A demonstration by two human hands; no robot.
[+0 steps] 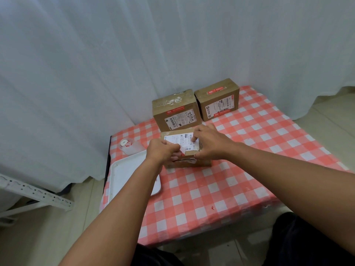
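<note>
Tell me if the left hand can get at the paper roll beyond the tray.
Probably yes: the roll stands just left of the left hand, nothing between them. But that hand pinches the label on the box, so it must let go first.

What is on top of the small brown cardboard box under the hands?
A white printed label, one corner pinched by the left hand; the right hand presses it. Hands hide its edges.
</note>
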